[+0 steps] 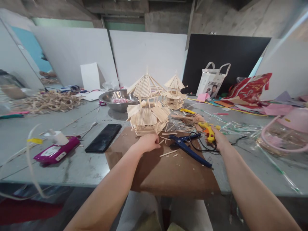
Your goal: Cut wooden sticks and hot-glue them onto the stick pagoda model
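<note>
Legs [191,215] show below the brown board [168,179]; its far end bears a stick pavilion [147,117], left hand [149,142] curled alongside, grasp unclear; right of it, the right hand [218,140] grips a glue gun [210,134].

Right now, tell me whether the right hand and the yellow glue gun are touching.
Touching: the head view shows the right hand gripping the yellow glue gun, fingers wrapped around its body.
</note>
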The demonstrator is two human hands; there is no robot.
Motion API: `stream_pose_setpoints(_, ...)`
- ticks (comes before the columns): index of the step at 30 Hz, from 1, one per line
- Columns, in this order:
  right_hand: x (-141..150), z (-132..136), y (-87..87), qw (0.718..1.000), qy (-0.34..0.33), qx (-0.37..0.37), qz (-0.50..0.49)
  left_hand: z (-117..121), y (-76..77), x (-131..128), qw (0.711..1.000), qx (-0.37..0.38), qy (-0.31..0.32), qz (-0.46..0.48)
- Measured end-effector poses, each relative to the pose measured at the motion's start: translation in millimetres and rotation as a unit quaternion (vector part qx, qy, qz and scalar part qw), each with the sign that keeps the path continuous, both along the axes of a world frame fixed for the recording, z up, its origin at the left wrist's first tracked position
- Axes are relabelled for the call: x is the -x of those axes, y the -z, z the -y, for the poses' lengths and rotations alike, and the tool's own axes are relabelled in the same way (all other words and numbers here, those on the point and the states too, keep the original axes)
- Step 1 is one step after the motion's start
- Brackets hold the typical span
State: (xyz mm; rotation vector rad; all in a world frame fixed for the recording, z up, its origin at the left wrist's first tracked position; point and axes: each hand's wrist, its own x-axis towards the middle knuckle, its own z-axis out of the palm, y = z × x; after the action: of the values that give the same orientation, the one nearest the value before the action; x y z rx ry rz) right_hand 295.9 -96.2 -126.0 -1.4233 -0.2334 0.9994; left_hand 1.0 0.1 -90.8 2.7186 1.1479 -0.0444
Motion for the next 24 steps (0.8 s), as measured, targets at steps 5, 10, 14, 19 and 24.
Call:
stream_pose_setpoints(5,0.9,0.5,2.4,1.0,-0.006,-0.004,0.008,7.9,-3.9,-0.1,0.999,0.01,0.001,-0.032)
stream_pose_setpoints(10,-0.9,0.0,8.4,1.0,-0.013,0.001,0.005,12.5,-9.5,4.2,1.0,-0.003,0.013,0.002)
stream_pose_setpoints(14,-1.1,0.3,9.4,1.0,-0.011,-0.007,0.005,9.8,-12.5,14.2,0.995,0.074,-0.007,0.061)
stream_pose_setpoints(19,2.0,1.2,5.5,1.0,-0.017,0.002,0.009,6.1,-12.5,26.7,0.969,0.184,-0.023,0.163)
stream_pose_setpoints(24,3.5,1.2,3.8,1.0,-0.02,0.004,0.004,8.3,-6.4,20.8,0.989,0.054,-0.029,0.137)
